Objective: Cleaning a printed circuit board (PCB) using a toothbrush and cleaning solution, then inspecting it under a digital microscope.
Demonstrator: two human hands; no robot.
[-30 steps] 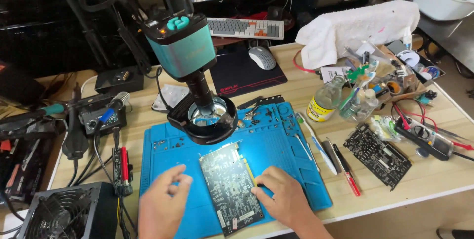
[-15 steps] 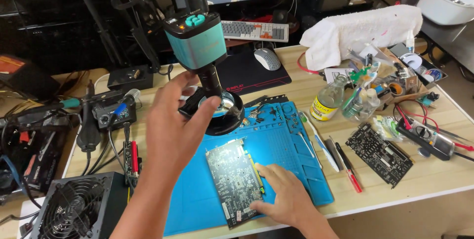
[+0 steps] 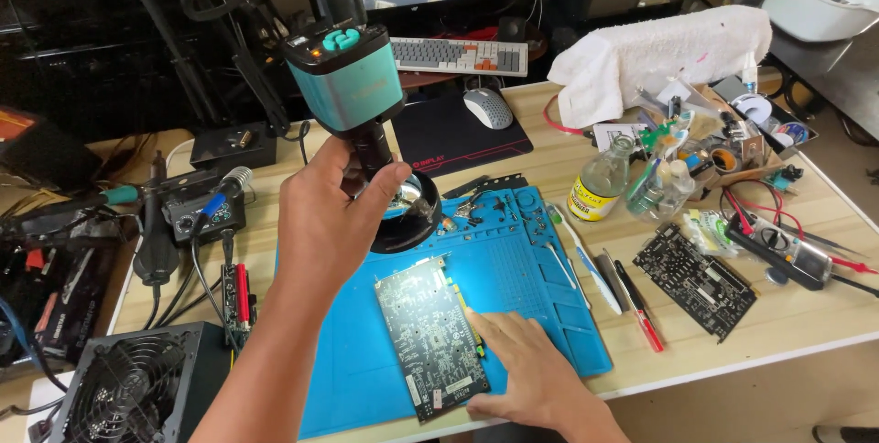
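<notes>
My left hand (image 3: 331, 214) is raised and wrapped around the black lens barrel of the teal microscope camera (image 3: 346, 79), just above its ring light (image 3: 408, 214). A dark green circuit board (image 3: 428, 333) lies on the blue work mat (image 3: 513, 278) below the microscope. My right hand (image 3: 526, 365) rests flat on the board's right edge, fingers spread and pointing left.
Right of the mat lie tweezers, pens and a red screwdriver (image 3: 639, 317), a second black circuit board (image 3: 698, 278), a glass bottle (image 3: 600, 179) and a multimeter (image 3: 778, 246). A fan unit (image 3: 128, 388) and soldering tools sit at left. Keyboard (image 3: 462, 55), mouse (image 3: 488, 108) and a white towel (image 3: 659, 54) lie behind.
My left hand rose from the mat beside the board up to the microscope barrel and closed around it. The right hand stayed at the board's right edge.
</notes>
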